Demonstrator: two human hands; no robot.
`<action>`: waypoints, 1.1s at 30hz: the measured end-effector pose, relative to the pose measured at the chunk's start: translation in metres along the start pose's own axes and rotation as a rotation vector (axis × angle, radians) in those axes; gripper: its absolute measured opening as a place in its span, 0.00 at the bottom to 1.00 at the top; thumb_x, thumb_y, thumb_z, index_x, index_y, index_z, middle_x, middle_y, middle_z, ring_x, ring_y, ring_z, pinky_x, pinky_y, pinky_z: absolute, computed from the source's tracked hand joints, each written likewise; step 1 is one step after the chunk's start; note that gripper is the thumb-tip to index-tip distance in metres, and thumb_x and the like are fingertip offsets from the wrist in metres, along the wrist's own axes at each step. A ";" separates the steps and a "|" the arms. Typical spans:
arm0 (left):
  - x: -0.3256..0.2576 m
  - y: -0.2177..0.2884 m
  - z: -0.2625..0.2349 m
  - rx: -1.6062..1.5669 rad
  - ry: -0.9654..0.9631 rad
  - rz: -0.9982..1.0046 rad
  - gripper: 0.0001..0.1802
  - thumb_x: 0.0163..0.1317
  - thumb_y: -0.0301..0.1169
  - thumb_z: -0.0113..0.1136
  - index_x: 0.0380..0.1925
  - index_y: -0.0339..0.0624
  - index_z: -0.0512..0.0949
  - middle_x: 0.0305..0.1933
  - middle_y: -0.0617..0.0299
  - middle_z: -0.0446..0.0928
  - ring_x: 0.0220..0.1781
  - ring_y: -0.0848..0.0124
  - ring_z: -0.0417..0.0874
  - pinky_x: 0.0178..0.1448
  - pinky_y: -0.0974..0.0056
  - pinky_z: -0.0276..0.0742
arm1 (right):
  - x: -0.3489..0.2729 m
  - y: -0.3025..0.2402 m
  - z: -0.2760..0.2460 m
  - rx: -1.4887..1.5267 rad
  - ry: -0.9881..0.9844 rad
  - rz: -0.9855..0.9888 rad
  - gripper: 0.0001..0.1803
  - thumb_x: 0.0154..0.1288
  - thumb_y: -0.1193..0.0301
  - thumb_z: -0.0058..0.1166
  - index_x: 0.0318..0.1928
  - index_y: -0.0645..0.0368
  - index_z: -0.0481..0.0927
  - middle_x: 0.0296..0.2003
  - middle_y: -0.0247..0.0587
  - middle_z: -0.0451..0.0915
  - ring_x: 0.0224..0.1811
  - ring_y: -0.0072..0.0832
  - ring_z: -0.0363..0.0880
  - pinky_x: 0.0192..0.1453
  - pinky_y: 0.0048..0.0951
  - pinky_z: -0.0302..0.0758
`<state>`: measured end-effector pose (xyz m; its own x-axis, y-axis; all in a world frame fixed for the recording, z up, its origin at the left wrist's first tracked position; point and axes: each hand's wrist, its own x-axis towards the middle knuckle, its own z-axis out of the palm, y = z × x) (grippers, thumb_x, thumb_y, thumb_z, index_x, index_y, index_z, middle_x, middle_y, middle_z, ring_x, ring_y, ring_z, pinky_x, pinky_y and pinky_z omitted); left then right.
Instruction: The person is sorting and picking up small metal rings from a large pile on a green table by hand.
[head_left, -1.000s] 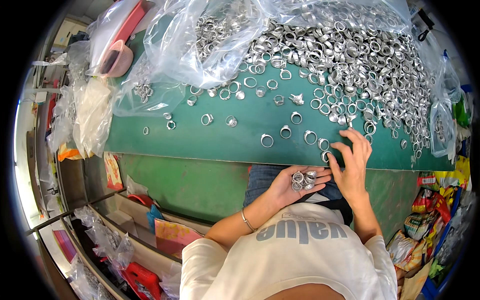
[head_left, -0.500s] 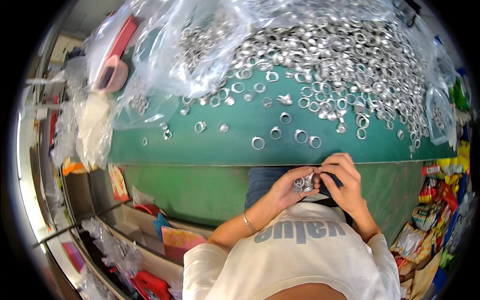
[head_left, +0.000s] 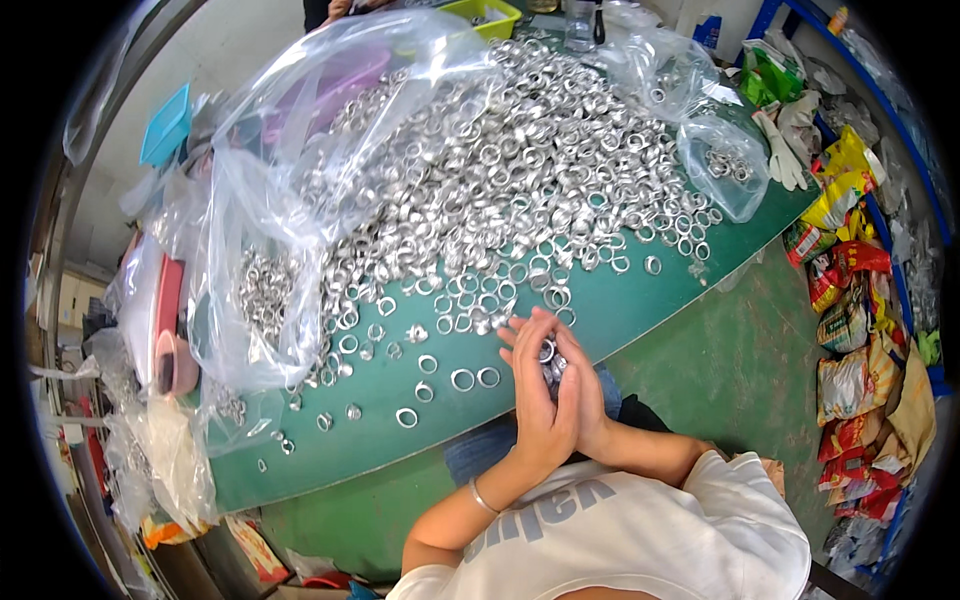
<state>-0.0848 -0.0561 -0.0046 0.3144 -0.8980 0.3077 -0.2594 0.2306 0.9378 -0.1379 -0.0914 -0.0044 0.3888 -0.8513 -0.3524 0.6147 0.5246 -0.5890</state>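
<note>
Silver-coloured metal rings (head_left: 551, 364) show in the hollow between my two hands, which are cupped together over the near edge of the green table (head_left: 450, 398). My left hand (head_left: 541, 412) closes around them from the left, its fingers pointing away from me. From the right, my right hand (head_left: 590, 400) presses against it, holding the same handful. How many rings they hold is hidden. Just beyond my fingertips begins a large pile of similar rings (head_left: 540, 165), with a few strays, such as one ring (head_left: 406, 418), lying apart on the near left.
Clear plastic bags, one of them holding rings (head_left: 268, 300), lie on the left of the pile. At right stands another bag (head_left: 722, 165), beside white gloves (head_left: 780, 150). Behind are a purple basket (head_left: 325, 90) and a yellow-green basket (head_left: 485, 18). Colourful packets (head_left: 850, 330) line the right side.
My hands have come together around the rings and moved forward from my lap to over the table edge. The view has turned, showing more of the table's right side.
</note>
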 end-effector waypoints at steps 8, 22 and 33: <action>-0.001 -0.004 0.008 -0.013 0.102 0.459 0.24 0.58 0.15 0.42 0.57 0.33 0.64 0.62 0.41 0.63 0.71 0.42 0.59 0.71 0.43 0.57 | 0.017 -0.034 -0.027 0.641 0.029 0.432 0.14 0.72 0.65 0.44 0.48 0.62 0.76 0.46 0.47 0.77 0.50 0.37 0.77 0.52 0.35 0.76; -0.009 -0.010 -0.050 0.615 -0.113 0.079 0.18 0.54 0.18 0.58 0.47 0.40 0.79 0.59 0.52 0.70 0.67 0.49 0.66 0.71 0.40 0.54 | 0.149 -0.289 -0.108 0.240 0.244 -0.613 0.28 0.76 0.67 0.33 0.69 0.71 0.50 0.70 0.57 0.54 0.74 0.47 0.48 0.78 0.50 0.45; 0.003 -0.033 -0.076 0.905 -0.096 0.019 0.28 0.47 0.09 0.48 0.48 0.42 0.78 0.66 0.52 0.65 0.71 0.48 0.61 0.72 0.31 0.41 | 0.065 -0.153 -0.068 -1.695 -0.088 -0.969 0.12 0.53 0.74 0.64 0.40 0.61 0.82 0.39 0.40 0.78 0.43 0.37 0.73 0.51 0.33 0.68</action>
<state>-0.0058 -0.0377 -0.0229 0.2355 -0.9338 0.2694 -0.8943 -0.0997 0.4361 -0.2534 -0.2276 0.0130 0.4409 -0.7664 0.4672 -0.5595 -0.6417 -0.5245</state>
